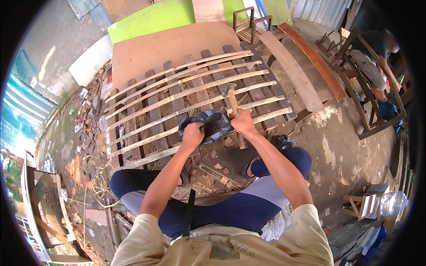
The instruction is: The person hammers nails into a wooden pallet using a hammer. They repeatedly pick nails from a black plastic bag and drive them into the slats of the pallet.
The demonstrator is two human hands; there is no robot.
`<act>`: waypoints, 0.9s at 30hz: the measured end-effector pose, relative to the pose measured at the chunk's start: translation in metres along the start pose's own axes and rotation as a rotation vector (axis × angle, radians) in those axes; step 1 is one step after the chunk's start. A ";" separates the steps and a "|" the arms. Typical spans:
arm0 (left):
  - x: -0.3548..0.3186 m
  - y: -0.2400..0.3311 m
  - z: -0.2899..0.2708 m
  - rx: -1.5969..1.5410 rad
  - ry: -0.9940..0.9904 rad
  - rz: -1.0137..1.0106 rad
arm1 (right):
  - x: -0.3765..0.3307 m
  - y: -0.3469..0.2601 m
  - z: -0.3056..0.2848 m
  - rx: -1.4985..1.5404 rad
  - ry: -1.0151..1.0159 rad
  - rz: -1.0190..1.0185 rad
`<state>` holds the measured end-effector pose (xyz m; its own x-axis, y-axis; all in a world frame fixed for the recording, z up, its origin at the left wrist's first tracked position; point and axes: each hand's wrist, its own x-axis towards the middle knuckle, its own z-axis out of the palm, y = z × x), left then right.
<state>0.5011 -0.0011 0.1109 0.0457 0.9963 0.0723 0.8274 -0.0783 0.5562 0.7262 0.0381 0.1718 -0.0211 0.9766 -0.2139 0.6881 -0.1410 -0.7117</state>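
Above the near side of a slatted wooden frame, a black plastic bag gapes between the two hands. The left hand has its grip pinched on the bag's rim; the right hand wraps its grip round a hammer, and whether it also catches the plastic I cannot tell. With the hammer crowding that side, the bag could slip and spill anything inside, or tear if dragged against the frame.
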 end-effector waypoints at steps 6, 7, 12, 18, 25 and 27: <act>0.018 0.007 0.023 0.159 -0.116 -0.040 | -0.005 0.004 -0.009 0.040 -0.038 -0.014; 0.018 0.009 0.025 0.170 -0.127 -0.039 | -0.005 0.004 -0.010 0.046 -0.027 -0.032; 0.016 0.012 0.033 0.144 -0.103 -0.014 | -0.004 0.005 -0.014 0.037 0.016 -0.065; 0.021 0.011 0.031 0.249 -0.178 -0.031 | -0.007 0.004 -0.012 0.022 0.012 -0.095; 0.021 0.015 0.018 0.341 -0.229 0.047 | -0.005 0.009 -0.010 0.014 0.002 -0.059; 0.019 0.020 0.010 0.316 -0.233 0.047 | -0.003 0.015 -0.009 -0.004 0.009 -0.054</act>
<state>0.5247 0.0164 0.1151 0.1838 0.9758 -0.1187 0.9511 -0.1461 0.2720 0.7433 0.0346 0.1679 -0.0521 0.9842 -0.1690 0.6893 -0.0870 -0.7192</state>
